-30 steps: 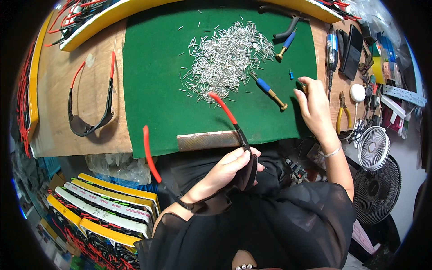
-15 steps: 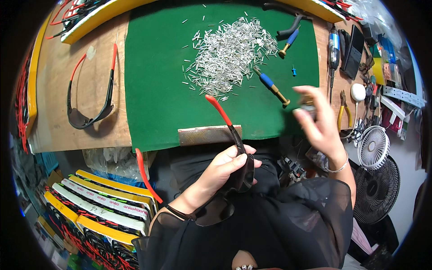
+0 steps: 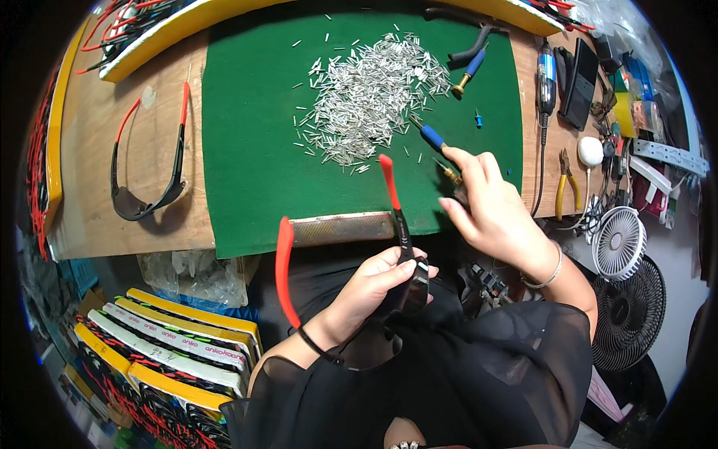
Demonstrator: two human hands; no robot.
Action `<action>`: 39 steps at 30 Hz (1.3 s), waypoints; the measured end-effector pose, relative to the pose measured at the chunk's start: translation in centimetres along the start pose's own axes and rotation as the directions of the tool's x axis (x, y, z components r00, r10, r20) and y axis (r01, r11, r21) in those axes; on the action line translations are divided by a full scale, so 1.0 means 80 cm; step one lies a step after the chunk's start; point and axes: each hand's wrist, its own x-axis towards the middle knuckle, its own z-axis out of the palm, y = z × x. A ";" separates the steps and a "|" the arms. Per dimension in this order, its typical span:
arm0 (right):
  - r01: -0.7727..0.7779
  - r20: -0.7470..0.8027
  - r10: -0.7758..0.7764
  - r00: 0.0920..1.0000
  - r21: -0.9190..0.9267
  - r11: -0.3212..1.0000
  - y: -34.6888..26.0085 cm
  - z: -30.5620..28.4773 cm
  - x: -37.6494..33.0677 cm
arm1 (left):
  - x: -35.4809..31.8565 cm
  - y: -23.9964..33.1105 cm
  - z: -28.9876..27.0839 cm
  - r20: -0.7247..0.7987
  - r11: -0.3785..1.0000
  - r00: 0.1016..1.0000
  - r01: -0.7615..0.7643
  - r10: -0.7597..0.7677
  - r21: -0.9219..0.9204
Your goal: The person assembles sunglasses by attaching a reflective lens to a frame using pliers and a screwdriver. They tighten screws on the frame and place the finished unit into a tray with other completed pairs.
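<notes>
My left hand (image 3: 374, 283) is closed around a pair of black wraparound sunglasses (image 3: 410, 288) with dark lenses. Both temples, with red tips, point up toward the bench. My right hand (image 3: 501, 209) reaches over a small blue-handled screwdriver (image 3: 432, 137) lying on the green mat (image 3: 254, 150). Its index finger and thumb are apart on either side of the tool's brass end, and the other fingers are partly hidden. Beyond the hands lies a large heap of small silver metal pins (image 3: 366, 105).
Another pair of sunglasses (image 3: 149, 206) rests at the left. A second blue-handled screwdriver (image 3: 471, 71), a blue push pin (image 3: 479, 118) and yellow-handled pliers (image 3: 566, 183) lie to the right. Boxes of glasses (image 3: 172, 329) stand lower left; a white fan (image 3: 617, 243) stands right.
My right hand has moved left and come over the near screwdriver. The sunglasses in my left hand have turned, bringing their left temple higher and nearer the mat. The view has shifted slightly.
</notes>
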 end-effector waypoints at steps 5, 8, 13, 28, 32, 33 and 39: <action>0.094 -0.053 -0.097 0.994 -0.048 0.994 0.012 0.018 -0.004 | 0.012 0.000 0.004 -0.010 1.000 1.000 -0.004 0.004 -0.006; 0.077 -0.145 -0.100 0.984 -0.155 0.985 0.011 0.031 -0.001 | 0.010 0.006 0.003 -0.043 1.000 0.999 0.003 -0.002 0.011; 0.093 -0.128 -0.127 0.984 -0.240 0.966 0.009 0.034 0.000 | 0.014 0.006 0.001 -0.059 1.000 0.998 0.020 -0.020 -0.002; -0.068 -0.247 -0.002 0.969 -0.272 0.960 0.001 0.048 0.004 | 0.013 0.011 0.005 -0.071 1.000 0.997 0.022 -0.022 -0.002; -0.027 -0.234 -0.040 0.971 -0.276 0.961 0.005 0.048 0.007 | 0.017 0.009 0.005 -0.086 0.999 0.996 0.016 -0.020 -0.039; -0.009 -0.209 -0.035 0.977 -0.205 0.979 0.006 0.042 0.009 | 0.017 0.011 0.005 -0.090 1.000 0.996 0.008 -0.010 -0.021; 0.152 0.190 -0.153 0.970 0.022 0.988 0.005 -0.004 -0.031 | 0.011 0.006 0.006 -0.122 0.999 0.991 -0.047 0.047 -0.003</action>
